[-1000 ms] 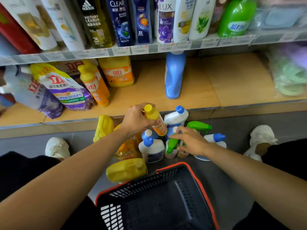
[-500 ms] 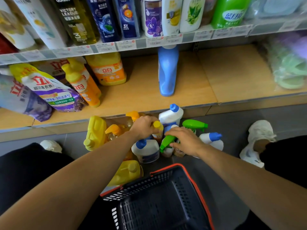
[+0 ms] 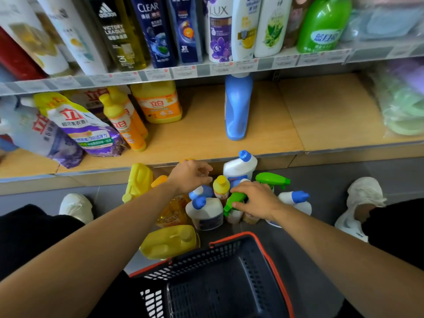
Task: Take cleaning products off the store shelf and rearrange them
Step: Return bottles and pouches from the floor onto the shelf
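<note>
Shelf board (image 3: 321, 115) lies bare right of the blue bottle (image 3: 237, 109).

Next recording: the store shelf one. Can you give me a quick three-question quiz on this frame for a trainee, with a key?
1. True or false: the blue bottle on the lower shelf lies on its side.
2. The right hand has its grip on a spray bottle whose head is: A) green, B) yellow, C) white.
3. Which hand holds nothing?

Key
1. False: it stands upright.
2. A.
3. The left hand: its fingers are loosely bent above the bottles on the floor.
</note>
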A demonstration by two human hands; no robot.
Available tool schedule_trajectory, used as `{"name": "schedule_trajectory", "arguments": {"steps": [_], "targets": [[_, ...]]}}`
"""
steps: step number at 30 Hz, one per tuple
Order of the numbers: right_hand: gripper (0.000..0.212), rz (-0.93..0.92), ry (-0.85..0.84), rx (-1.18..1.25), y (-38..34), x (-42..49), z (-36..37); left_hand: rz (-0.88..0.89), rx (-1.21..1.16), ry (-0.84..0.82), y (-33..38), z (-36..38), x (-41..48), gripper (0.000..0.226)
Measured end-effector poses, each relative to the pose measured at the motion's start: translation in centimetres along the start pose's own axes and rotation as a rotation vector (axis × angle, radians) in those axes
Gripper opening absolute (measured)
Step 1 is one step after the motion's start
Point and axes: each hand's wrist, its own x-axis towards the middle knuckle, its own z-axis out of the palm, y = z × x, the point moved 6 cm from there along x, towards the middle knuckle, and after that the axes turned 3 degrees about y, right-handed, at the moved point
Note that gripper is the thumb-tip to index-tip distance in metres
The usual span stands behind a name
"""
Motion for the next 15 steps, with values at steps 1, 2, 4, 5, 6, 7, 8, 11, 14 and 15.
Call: {"name": "schedule_trajectory", "arguments": {"steps": [1,2,4,5,6,7,8,11,14,15], "targets": [[0.042,0.014,0.011,-0.025,-0.2,0.2,-0.2,-0.008,0.045,0.068,-0.5,-1.3,-0.8,0.025],[0.037,0.026,0.03,-0.055,-0.4,0.4,-0.3,-0.018,0.096,0.141,-1.1,-2.6,-1.8,0.021],[0.033,0.041,0.096,-0.088,-1.3,1.1,-1.0,-0.066,0.158,0.289,-2.8,-5.3,-3.7,0.018],[0.032,0.044,0.14,-0.08,-1.9,1.5,-1.5,-0.103,0.168,0.353,-4.0,-6.5,-4.7,0.018],[0.03,0.043,0.186,-0.054,-2.7,2.0,-2.1,-0.147,0.174,0.404,-5.4,-7.7,-5.5,0.019],[0.028,0.036,0.226,-0.011,-3.5,2.5,-2.7,-0.197,0.18,0.444,-7.0,-8.7,-6.2,0.021],[0.027,0.024,0.257,0.046,-4.5,3.0,-3.4,-0.249,0.185,0.474,-8.6,-9.5,-6.9,0.024],[0.021,-0.025,0.293,0.193,-7.9,4.6,-4.9,-0.4,0.185,0.496,-13.5,-10.2,-8.1,0.034],[0.022,-0.097,0.294,0.242,-11.5,7.1,-6.1,-0.523,0.094,0.376,-17.4,-7.5,-8.3,0.052],[0.024,-0.12,0.285,0.256,-12.8,8.1,-6.4,-0.55,0.029,0.35,-18.4,-6.3,-8.3,0.057]]}}
